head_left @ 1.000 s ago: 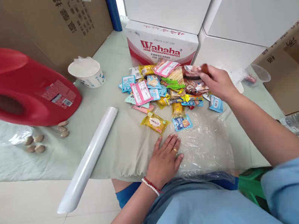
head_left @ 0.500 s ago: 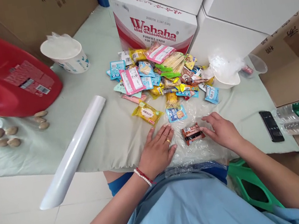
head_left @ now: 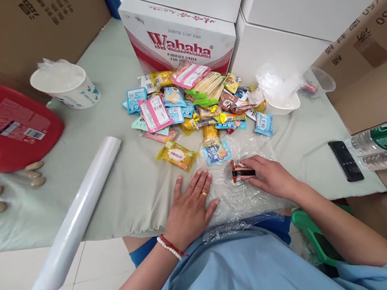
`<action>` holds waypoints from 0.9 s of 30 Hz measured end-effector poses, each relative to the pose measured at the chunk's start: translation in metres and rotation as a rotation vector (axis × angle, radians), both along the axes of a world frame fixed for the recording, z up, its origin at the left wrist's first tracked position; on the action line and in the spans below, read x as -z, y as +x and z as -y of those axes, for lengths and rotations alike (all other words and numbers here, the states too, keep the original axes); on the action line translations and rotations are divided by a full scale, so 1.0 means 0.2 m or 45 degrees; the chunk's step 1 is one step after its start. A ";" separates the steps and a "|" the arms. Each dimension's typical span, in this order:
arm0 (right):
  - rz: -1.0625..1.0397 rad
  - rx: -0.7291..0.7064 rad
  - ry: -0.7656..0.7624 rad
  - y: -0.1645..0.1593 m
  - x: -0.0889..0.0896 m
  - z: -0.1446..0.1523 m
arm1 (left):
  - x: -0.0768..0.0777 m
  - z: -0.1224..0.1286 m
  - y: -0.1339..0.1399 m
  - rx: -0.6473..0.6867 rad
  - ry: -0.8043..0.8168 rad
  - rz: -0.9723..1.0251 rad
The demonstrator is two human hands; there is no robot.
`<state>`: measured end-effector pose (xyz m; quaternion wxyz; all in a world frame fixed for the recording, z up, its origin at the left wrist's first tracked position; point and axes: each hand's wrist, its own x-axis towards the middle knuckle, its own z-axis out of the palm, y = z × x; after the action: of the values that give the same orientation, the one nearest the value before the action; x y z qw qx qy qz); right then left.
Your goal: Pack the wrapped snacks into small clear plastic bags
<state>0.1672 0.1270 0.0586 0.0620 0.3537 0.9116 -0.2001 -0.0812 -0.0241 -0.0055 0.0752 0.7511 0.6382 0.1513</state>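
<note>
One brown packet (head_left: 239,173) is lying on clear plastic (head_left: 233,203), below and right of centre, the right hand (head_left: 272,177) gripping its right end. The left hand (head_left: 191,209) is lying open, palm down. Many more are sitting in the pile (head_left: 191,108), upper centre, touched by neither hand.

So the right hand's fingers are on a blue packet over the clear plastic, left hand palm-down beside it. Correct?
One miss: the packet is brown, not blue; the head view shows it. The right hand's fingers are on that brown packet over the clear plastic, and the left hand is palm-down beside it.
</note>
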 end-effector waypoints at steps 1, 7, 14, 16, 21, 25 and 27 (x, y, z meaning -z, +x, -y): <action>-0.017 -0.005 -0.010 -0.01 0.00 0.01 | 0.00 0.00 0.00 0.001 0.000 0.003; -0.008 -0.110 -0.042 -0.09 -0.03 -0.21 | 0.02 -0.01 -0.01 0.028 0.008 -0.016; 0.027 0.345 0.505 -0.27 -0.04 -0.80 | 0.03 -0.01 -0.02 0.025 0.029 -0.027; -0.058 0.383 0.491 -0.28 -0.02 -0.87 | 0.03 -0.01 -0.02 0.030 0.031 -0.025; -0.788 0.545 0.057 -0.15 -0.04 -0.72 | 0.02 -0.01 -0.01 0.017 0.025 0.014; -0.841 0.499 -0.187 -0.01 -0.10 -0.39 | 0.01 -0.01 -0.01 0.006 -0.006 0.029; -0.729 0.370 0.026 0.02 -0.10 -0.21 | 0.01 -0.01 -0.01 0.007 -0.025 0.029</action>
<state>0.1722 0.1698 0.0795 -0.2299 0.4101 0.8339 -0.2892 -0.0826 -0.0213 -0.0065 0.0905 0.7504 0.6366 0.1534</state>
